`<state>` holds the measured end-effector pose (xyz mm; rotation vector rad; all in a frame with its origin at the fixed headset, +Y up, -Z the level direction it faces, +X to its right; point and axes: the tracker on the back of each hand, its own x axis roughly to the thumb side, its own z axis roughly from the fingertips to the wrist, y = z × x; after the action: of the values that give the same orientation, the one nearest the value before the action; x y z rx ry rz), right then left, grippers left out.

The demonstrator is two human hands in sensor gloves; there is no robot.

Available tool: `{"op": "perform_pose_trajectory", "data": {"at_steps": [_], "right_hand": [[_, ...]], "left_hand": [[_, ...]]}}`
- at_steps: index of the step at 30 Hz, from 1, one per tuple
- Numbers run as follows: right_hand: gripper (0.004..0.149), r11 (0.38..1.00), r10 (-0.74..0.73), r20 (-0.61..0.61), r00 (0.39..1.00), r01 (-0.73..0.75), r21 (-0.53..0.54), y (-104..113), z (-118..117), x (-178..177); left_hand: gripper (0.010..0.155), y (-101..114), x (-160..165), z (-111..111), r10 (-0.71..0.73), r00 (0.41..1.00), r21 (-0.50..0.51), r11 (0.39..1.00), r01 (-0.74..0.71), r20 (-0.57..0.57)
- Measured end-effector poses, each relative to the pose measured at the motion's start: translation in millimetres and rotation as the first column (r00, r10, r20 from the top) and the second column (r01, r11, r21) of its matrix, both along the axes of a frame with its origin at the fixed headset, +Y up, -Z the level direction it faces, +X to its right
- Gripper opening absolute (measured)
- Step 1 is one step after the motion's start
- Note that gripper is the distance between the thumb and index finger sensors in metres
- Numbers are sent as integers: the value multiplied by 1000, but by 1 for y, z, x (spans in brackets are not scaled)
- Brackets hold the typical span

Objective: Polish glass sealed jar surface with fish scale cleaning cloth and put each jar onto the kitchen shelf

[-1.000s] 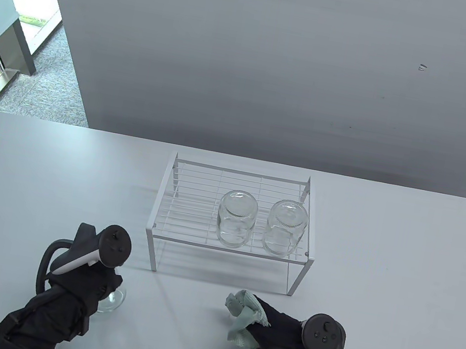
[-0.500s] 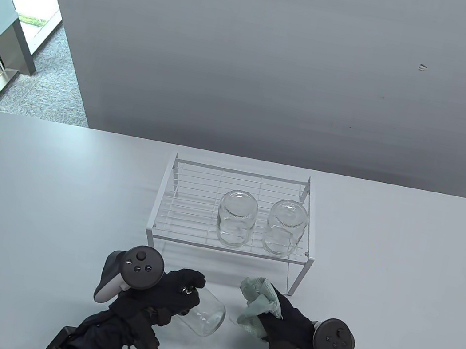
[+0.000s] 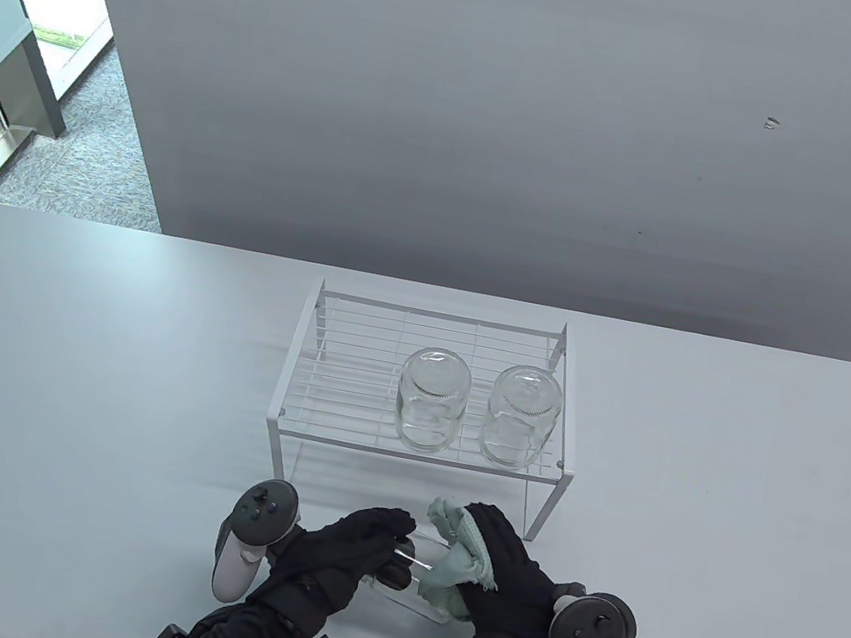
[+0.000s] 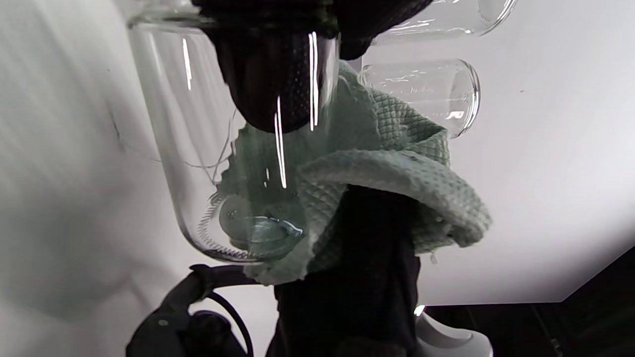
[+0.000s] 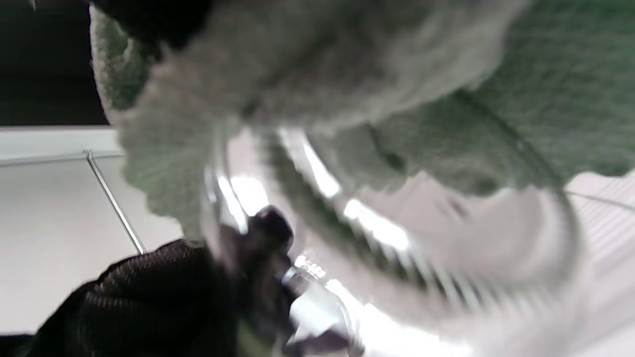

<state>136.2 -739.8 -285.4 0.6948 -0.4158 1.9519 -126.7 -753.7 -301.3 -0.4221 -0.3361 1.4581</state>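
Observation:
A clear glass jar (image 3: 417, 588) (image 4: 198, 148) is held on its side just above the table's front edge, between both hands. My left hand (image 3: 393, 548) grips its mouth end, fingers curled round the rim. My right hand (image 3: 488, 548) holds a pale green fish scale cloth (image 3: 455, 561) (image 4: 392, 163) bunched in its fingers and presses it against the jar's base end. In the blurred right wrist view the cloth (image 5: 347, 74) wraps over the jar (image 5: 407, 238). Two more glass jars (image 3: 429, 410) (image 3: 521, 418) stand on top of the white wire shelf (image 3: 350, 372).
The shelf stands mid-table right behind the hands, its front legs (image 3: 282, 466) close to the left hand's tracker (image 3: 264, 513). The shelf's left half holds no jar. A grey wall rises behind the table; a window is at far left.
The left hand carried the jar from the table's left front towards the centre and tipped it sideways. The right hand moved left and brought the cloth onto the jar.

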Motion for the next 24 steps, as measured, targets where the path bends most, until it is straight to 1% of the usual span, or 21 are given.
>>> {"op": "perform_pose_trajectory", "data": {"at_steps": [2, 4, 5, 7, 9, 10, 13, 16, 18, 20, 22, 23, 24], "right_hand": [[59, 998, 57, -41, 998, -57, 10, -1, 0, -8], [61, 992, 120, -70, 990, -118, 36, 1, 2, -19], [63, 985, 170, -84, 982, -166, 54, 2, 2, -23], [66, 956, 285, -70, 956, -278, 95, 5, 5, -29], [72, 919, 384, -63, 921, -374, 125, 8, 7, -35], [74, 903, 421, -52, 906, -412, 122, 9, 7, -38], [80, 850, 523, -20, 852, -519, 96, 12, 7, -46], [87, 747, 663, 11, 748, -663, 56, 14, 7, -55], [89, 720, 693, 21, 721, -693, 48, 14, 7, -58], [89, 725, 686, 27, 727, -686, 66, 13, 9, -60], [89, 756, 648, 28, 761, -647, 98, 12, 9, -59], [89, 782, 615, 18, 788, -613, 114, 12, 9, -58], [89, 804, 587, 1, 810, -582, 124, 11, 8, -57]], "left_hand": [[44, -1, -1, 1, 45, 999, -25, 999, -44, 7], [45, -2, -2, 3, 71, 997, -44, 996, -72, -9], [45, -2, -3, 4, 78, 997, -48, 996, -79, -21], [46, -3, -5, 4, 111, 994, -61, 992, -112, -18], [49, -4, -6, 3, 148, 989, -77, 986, -148, -10], [51, -4, -6, 4, 157, 988, -77, 985, -157, -2], [66, -4, -5, 4, 161, 987, -74, 984, -159, 15], [76, -4, -2, 3, 121, 992, -64, 991, -119, 24], [76, -4, 1, 4, 79, 997, -61, 995, -78, 13], [72, -2, 1, 4, 22, 1000, -43, 999, -23, -18], [64, -1, -1, 4, -32, 996, -5, 999, 31, -79], [63, -1, -2, 3, -36, 994, 18, 999, 38, -101], [63, -1, -3, 3, -29, 994, 20, 999, 31, -109]]}}
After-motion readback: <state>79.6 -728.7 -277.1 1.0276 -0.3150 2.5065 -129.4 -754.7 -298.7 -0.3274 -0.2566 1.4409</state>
